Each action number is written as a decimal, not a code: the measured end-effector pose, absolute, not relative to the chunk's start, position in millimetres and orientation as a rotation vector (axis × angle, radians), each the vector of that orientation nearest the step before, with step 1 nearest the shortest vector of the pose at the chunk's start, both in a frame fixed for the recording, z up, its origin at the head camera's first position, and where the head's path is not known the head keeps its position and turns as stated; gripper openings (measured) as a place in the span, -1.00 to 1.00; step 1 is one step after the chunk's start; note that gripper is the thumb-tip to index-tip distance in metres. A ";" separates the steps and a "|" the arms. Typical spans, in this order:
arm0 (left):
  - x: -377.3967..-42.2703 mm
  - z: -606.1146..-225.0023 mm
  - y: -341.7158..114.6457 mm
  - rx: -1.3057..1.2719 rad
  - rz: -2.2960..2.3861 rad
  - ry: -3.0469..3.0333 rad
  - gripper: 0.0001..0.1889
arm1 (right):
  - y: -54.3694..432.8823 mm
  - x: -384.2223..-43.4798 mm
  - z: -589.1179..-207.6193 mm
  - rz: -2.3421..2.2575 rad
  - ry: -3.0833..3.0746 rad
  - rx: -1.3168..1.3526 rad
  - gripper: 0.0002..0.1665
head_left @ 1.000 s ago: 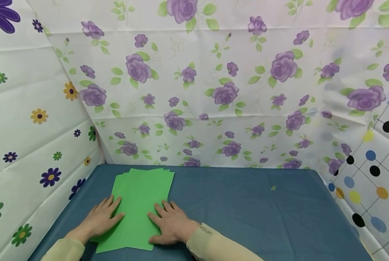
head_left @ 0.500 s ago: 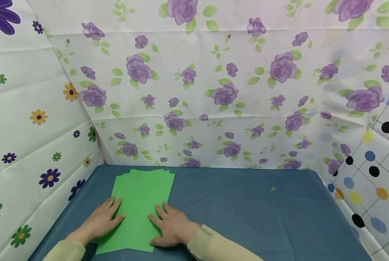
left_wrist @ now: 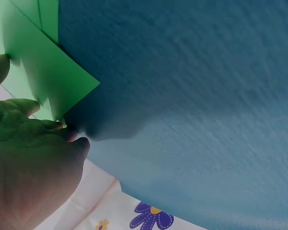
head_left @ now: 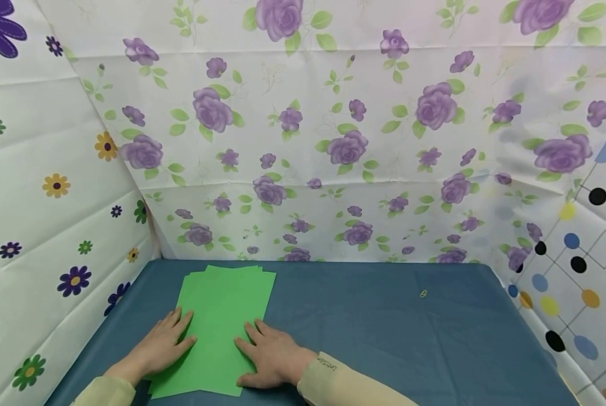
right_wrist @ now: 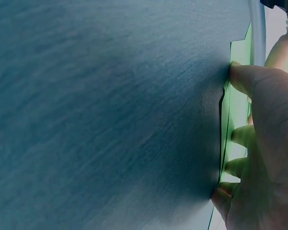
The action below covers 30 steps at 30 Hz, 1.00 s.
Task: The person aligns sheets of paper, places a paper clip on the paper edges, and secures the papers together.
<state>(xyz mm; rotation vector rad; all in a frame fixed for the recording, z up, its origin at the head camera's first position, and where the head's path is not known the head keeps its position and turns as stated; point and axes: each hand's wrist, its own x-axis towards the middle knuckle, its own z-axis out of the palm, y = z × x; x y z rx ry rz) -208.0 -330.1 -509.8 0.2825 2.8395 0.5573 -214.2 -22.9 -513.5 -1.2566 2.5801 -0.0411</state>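
An uneven stack of green sheets (head_left: 219,327) lies toward nine o'clock on the blue surface (head_left: 384,338), the left hand (head_left: 159,345) resting seemingly relaxed on its nine-o'clock edge, the right hand (head_left: 275,356) spread loosely at four o'clock

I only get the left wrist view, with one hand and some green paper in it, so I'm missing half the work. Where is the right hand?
Observer: The head view shows the right hand on the right edge of the green sheets, fingers spread.

Operator: Does anything else lie on the table?

Observer: Yes, a small yellowish paper clip lies on the right part of the blue table, apart from the sheets.

Operator: And what hangs beyond the table's far edge?

Observer: A white cloth printed with purple roses and green leaves.
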 end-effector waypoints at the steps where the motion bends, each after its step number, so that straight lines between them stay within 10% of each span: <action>1: -207.6 -510.4 -329.3 0.288 0.559 2.840 -0.15 | -21.8 -214.6 -514.7 -0.041 2.579 -1.259 -0.04; 30: -208.3 -514.7 -272.6 0.361 0.518 2.798 -0.13 | 43.4 -210.0 -509.7 -0.134 2.556 -1.266 -0.02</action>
